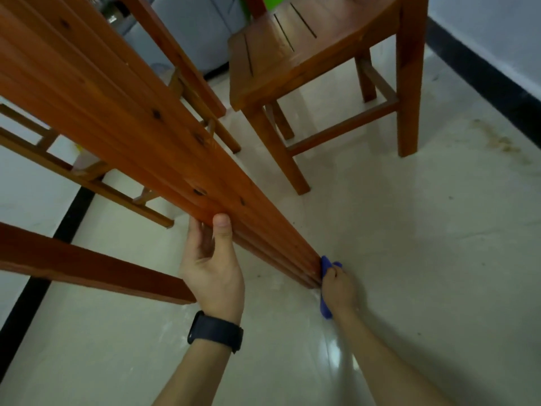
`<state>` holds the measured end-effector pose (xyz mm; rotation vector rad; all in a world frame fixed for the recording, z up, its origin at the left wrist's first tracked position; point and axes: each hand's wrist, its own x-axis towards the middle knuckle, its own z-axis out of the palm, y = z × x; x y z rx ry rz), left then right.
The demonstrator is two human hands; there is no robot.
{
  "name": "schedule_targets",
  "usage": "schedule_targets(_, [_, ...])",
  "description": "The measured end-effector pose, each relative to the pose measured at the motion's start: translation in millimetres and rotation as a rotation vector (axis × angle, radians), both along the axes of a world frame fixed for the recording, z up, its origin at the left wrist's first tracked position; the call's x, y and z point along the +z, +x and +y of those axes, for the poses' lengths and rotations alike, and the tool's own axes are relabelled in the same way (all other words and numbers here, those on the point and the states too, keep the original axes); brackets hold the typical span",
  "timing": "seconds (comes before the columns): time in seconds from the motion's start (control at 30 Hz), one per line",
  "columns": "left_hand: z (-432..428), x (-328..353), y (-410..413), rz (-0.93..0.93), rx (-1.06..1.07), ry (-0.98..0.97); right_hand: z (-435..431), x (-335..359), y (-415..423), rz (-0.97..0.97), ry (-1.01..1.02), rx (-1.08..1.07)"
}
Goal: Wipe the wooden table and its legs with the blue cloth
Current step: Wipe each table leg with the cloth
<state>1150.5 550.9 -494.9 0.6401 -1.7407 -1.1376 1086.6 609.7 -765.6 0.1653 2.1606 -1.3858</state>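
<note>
Gripping the table leg (146, 118) low down, the left hand (212, 268) lays its thumb flat on the near face while its fingers (195, 232) curl round the far side, so they grasp the wood itself. A black watch (215, 331) sits on that wrist. The leg is reddish-brown, grooved along its length and marked with dark knots, and it runs from the upper left corner of the view down to the floor (409, 259).

At the very foot of the leg, where it meets the floor, the right hand (338, 288) holds the blue cloth (325, 310) – its fingers are closed round the bunched fabric and press it against the right side of the leg. A fold of cloth shows above the knuckles and another hangs out below the palm, touching or nearly touching the floor; which of the two cannot be told.

A wooden beam (87, 268) of the same colour crosses the lower left and ends just beside the left hand. Behind the leg, towards the upper right, a wooden chair (292, 54) stands on the pale tiles, well apart from both hands. A black stripe (44, 273) runs along the floor's left edge, and a black skirting (483, 74) lines the wall on the right, with a brownish stain (497, 139) near it
</note>
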Motion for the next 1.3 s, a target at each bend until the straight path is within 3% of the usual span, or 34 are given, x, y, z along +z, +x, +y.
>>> schedule_targets(0.13, [2,3,2,-0.035,-0.011,-0.002,-20,14,-4,0.085,-0.203,-0.127])
schedule_targets(0.23, [-1,3,4,-0.038,-0.012,0.006,-9,13,13,0.039,-0.151,-0.127])
schedule_targets(0.37, [2,7,4,-0.073,-0.051,0.019,19,37,46,0.006,0.238,0.299])
schedule_targets(0.47, [-2,8,9,-0.079,-0.097,0.027,17,54,59,-0.04,0.202,0.37])
schedule_targets(0.6, [-10,7,14,-0.081,-0.163,0.055,1,63,45,-0.185,-0.024,-0.184])
schedule_targets(0.67, [-15,7,17,-0.076,-0.199,0.089,-3,71,41,-0.187,-0.116,-0.331])
schedule_targets(0.8, [-37,2,23,-0.102,-0.29,0.137,0,93,51,0.008,-0.21,-0.525])
schedule_targets(0.9, [-53,-1,29,-0.189,-0.418,0.182,3,131,60,0.291,-0.294,-0.579])
schedule_targets(1.03, [-77,5,34,-0.368,-0.633,0.282,-17,205,65,1.034,-0.23,-0.435])
schedule_targets(1.1, [-91,10,34,-0.371,-0.705,0.367,-34,215,57,1.293,-0.185,-0.356])
schedule_targets(1.2, [-100,9,32,-0.349,-0.779,0.452,-47,184,46,1.343,-0.036,-0.249])
schedule_targets(1.27, [-101,7,32,-0.341,-0.804,0.426,-41,147,55,1.162,0.056,-0.181])
schedule_targets(1.3, [-103,5,31,-0.338,-0.809,0.427,-35,129,62,0.973,0.087,-0.116])
